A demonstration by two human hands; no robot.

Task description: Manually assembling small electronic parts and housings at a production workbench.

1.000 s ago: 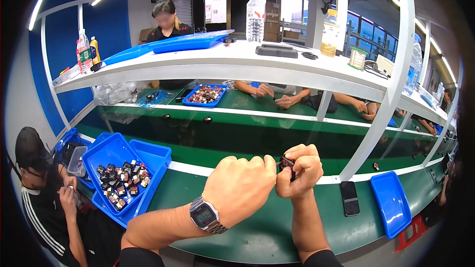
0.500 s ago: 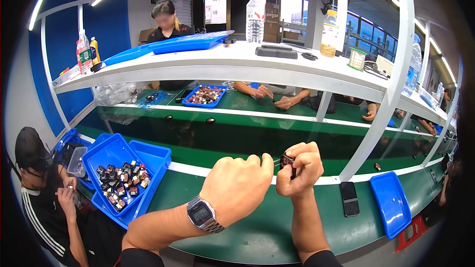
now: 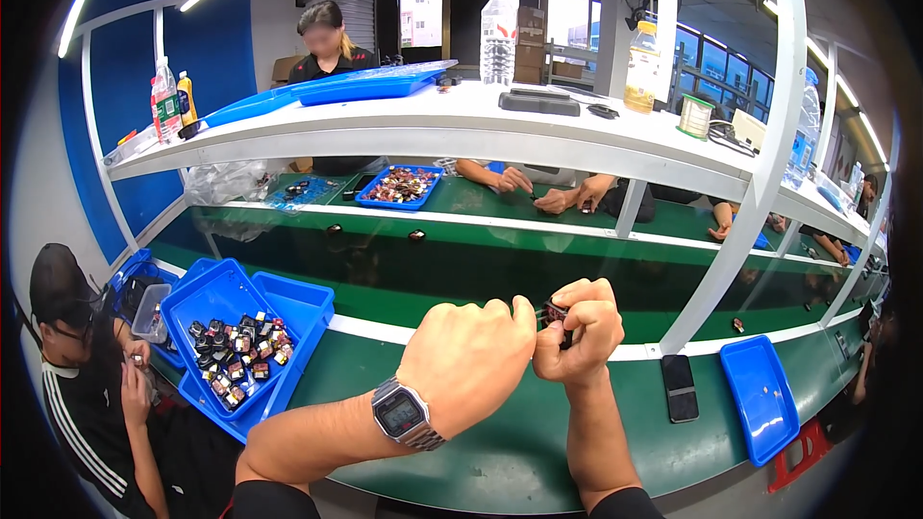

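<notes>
Above the green workbench, my right hand (image 3: 580, 332) is closed around a small black-and-red electrical part (image 3: 552, 313), pinched between thumb and curled fingers. Thin pins seem to stick out of its left side. My left hand (image 3: 466, 360), with a digital watch (image 3: 399, 412) on the wrist, is right beside it, back of the hand up. Its fingers are curled, and the index fingertip meets the part's pin side. Whatever the left fingers grip is hidden under the hand.
Stacked blue trays (image 3: 219, 300) with many small parts (image 3: 236, 365) stand at left, near a seated person (image 3: 77, 365). A phone (image 3: 680, 388) and a blue tray (image 3: 760, 399) lie at right. Beyond runs a dark green conveyor (image 3: 461, 259) below a white shelf (image 3: 413, 121).
My left hand has shifted slightly right, closer to the part. Small parts on the conveyor have moved a little right. Across the bench, another person's hand has come into view holding a dark part.
</notes>
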